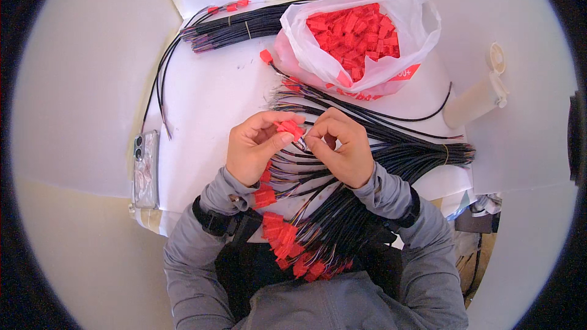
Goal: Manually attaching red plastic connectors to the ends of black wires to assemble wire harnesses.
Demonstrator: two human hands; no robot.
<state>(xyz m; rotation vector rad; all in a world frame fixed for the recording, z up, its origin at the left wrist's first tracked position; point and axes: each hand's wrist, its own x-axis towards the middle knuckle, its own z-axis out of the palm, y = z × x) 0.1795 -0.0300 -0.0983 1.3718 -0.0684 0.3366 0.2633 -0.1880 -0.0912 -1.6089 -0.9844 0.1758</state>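
Head view: pinching a red connector [290,128] in the left hand [252,146] and its wires [300,144], just beside, in the right hand [345,150], with cables [345,223] beneath both hands and a bag [295,49] beyond them.

Before you, the white surface [205,95] carries a phone [146,174], black cable bundles [403,148], a bottle [474,104] and a bag [290,55] of red connectors [354,35].

Bundled black cables [411,151] and bagged red connectors [354,32] suggest a workshop.
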